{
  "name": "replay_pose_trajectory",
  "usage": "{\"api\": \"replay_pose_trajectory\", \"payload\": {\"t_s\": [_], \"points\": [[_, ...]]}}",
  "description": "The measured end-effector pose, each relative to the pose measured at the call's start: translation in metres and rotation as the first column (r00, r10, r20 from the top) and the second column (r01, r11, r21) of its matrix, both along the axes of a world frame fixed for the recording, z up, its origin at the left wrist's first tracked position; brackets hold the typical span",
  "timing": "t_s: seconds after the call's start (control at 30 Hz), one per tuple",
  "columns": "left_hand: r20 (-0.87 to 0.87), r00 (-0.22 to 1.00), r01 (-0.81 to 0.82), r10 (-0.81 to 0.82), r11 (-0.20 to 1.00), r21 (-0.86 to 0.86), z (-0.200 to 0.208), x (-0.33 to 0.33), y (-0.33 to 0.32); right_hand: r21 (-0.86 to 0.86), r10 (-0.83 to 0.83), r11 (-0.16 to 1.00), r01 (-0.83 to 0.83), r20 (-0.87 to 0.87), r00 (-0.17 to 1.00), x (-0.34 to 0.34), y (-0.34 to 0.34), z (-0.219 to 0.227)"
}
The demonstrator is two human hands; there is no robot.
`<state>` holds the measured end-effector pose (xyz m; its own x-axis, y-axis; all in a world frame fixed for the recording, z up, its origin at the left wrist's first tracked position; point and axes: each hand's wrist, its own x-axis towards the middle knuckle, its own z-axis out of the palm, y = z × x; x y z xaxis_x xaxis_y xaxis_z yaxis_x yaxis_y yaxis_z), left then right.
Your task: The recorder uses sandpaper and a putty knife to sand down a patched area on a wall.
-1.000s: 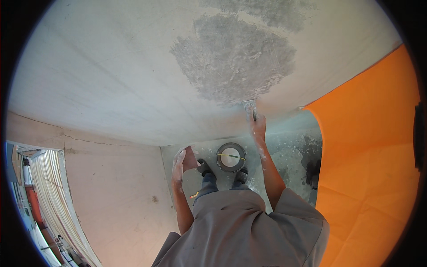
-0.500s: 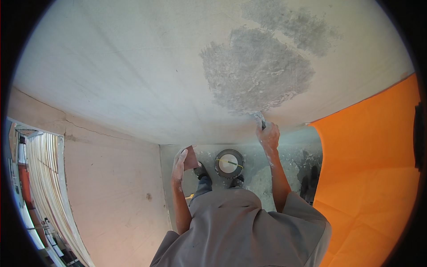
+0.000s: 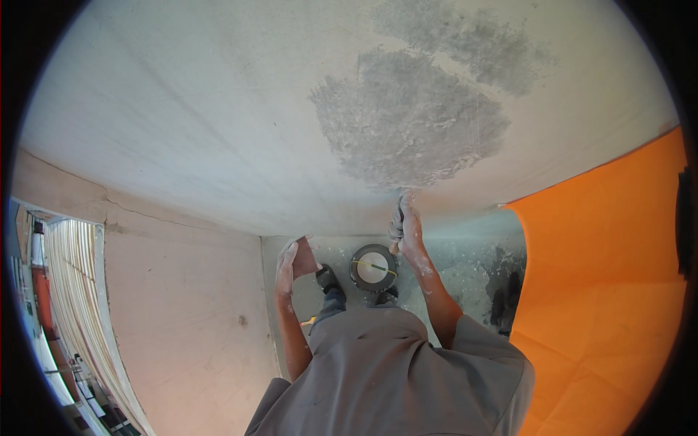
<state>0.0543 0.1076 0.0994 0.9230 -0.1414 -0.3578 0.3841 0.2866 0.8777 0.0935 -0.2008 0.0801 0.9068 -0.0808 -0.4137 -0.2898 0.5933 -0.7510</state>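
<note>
My right hand (image 3: 411, 229), dusted white, is closed around the handle of a scraper (image 3: 405, 194). Its blade end meets the pale wall (image 3: 218, 131) at the lower edge of a rough grey patch (image 3: 411, 120); the fingers hide part of the tool. Lower and to the left, away from the wall surface, my left hand (image 3: 287, 267) grips a folded reddish-brown sheet of sandpaper (image 3: 305, 258), with the fingers along its left side.
A round dark bucket (image 3: 355, 272) with a pale inside stands by my feet, a thin yellow-and-dark strip across it. An orange sheet (image 3: 596, 276) hangs at right. A pinkish side wall (image 3: 182, 305) and an opening with pale slats (image 3: 73, 269) lie left. White specks dot the floor (image 3: 465, 280).
My right hand has moved left with the scraper and turned, so its fingers now face left. The left hand with the sandpaper has shifted slightly left.
</note>
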Motion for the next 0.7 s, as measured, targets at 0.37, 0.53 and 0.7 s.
{"api": "replay_pose_trajectory", "payload": {"t_s": [0.37, 0.53, 0.7], "points": [[-0.01, 1.0, 0.028, -0.028, 0.999, 0.039, -0.017, -0.021, 0.007, -0.863, -0.173, 0.472, 0.181, 0.111, 0.979, -0.002, -0.032, -0.029], [-0.045, 0.999, 0.007, -0.007, 1.0, 0.002, -0.02, -0.029, 0.013, -0.993, -0.132, 0.004, 0.116, 0.114, 0.985, -0.001, -0.037, -0.009], [-0.015, 0.997, 0.081, -0.081, 0.997, -0.008, -0.019, -0.015, 0.003, -0.746, -0.164, 0.656, 0.119, 0.012, 0.986, 0.008, -0.037, -0.058]]}}
